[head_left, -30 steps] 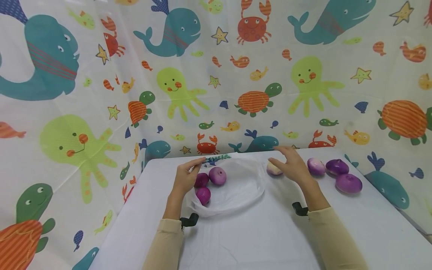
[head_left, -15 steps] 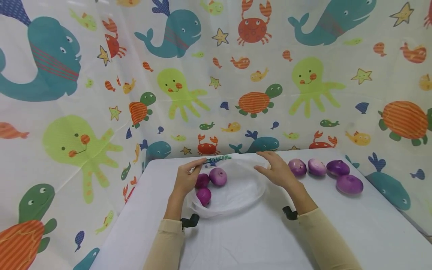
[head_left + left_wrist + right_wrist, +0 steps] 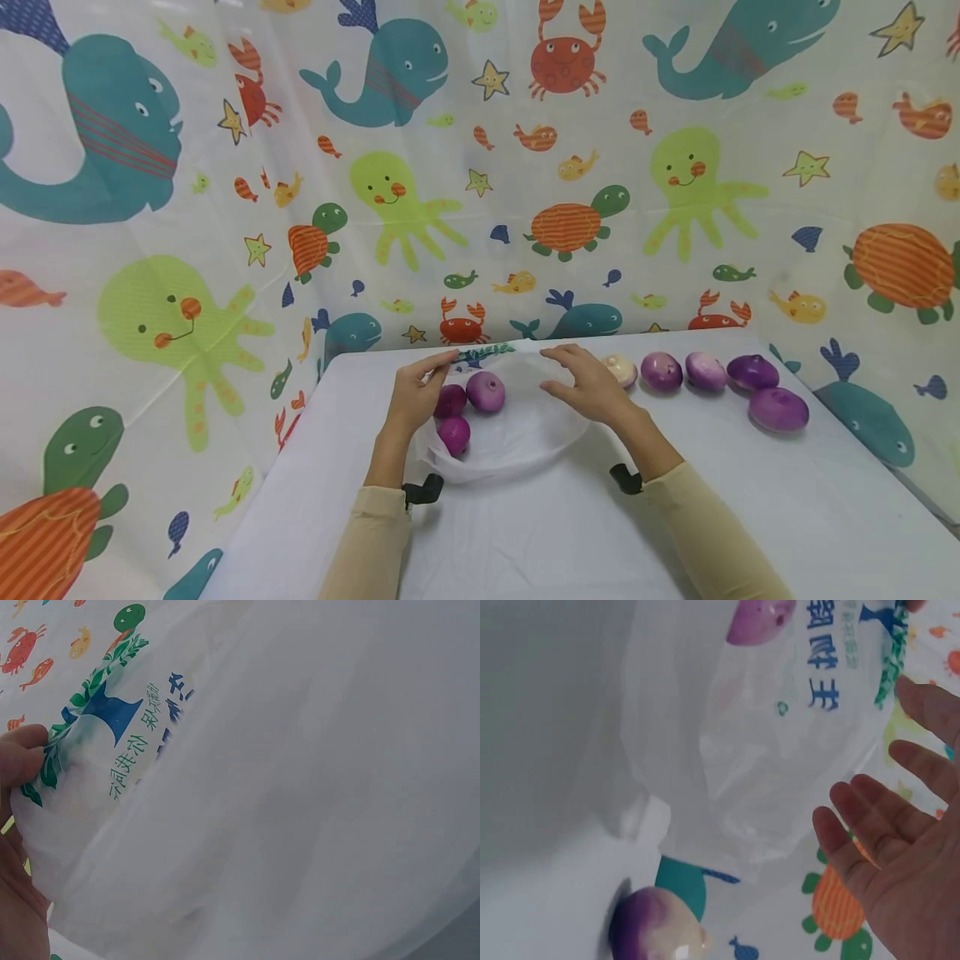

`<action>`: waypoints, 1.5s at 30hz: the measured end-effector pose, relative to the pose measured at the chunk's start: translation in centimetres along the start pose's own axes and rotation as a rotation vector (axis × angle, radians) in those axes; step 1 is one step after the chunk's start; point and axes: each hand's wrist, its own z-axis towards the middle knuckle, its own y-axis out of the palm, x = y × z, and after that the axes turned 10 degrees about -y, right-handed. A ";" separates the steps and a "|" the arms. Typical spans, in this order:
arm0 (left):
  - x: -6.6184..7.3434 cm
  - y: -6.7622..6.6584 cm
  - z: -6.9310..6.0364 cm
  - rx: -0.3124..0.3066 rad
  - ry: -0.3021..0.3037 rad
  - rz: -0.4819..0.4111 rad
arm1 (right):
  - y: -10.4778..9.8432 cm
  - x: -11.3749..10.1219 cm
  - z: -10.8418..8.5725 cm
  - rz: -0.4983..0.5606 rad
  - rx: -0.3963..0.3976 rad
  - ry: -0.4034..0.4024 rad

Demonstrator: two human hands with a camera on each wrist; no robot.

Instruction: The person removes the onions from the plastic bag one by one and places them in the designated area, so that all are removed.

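While the left hand pinches the printed rim of a white plastic bag between thumb and finger, the right hand is spread with fingers parted and holds nothing; whether a fingertip brushes the bag's far side I cannot tell. Each hand is cut off by the frame in its own wrist view. The bag lies wide-mouthed on the white table, three purple bulbs at its left side, the rear left one partly behind the left hand. From the left wrist, blank plastic hides these contents; from the right, the top edge crops one bulb. Beyond the right hand, a pale bulb is partly covered by it, near four purplish bulbs.
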 end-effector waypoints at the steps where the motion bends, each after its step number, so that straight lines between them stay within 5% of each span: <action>1: 0.0 0.0 0.0 -0.001 0.002 0.003 | 0.2 -0.1 0.0 -0.003 -0.005 -0.009; 10: -0.1 0.0 0.0 -0.005 0.009 -0.014 | 2.1 -1.0 0.5 -0.035 -0.063 -0.067; 45: 0.0 -0.1 0.0 0.000 0.007 0.004 | 5.5 -2.6 3.1 -0.055 -0.203 -0.085</action>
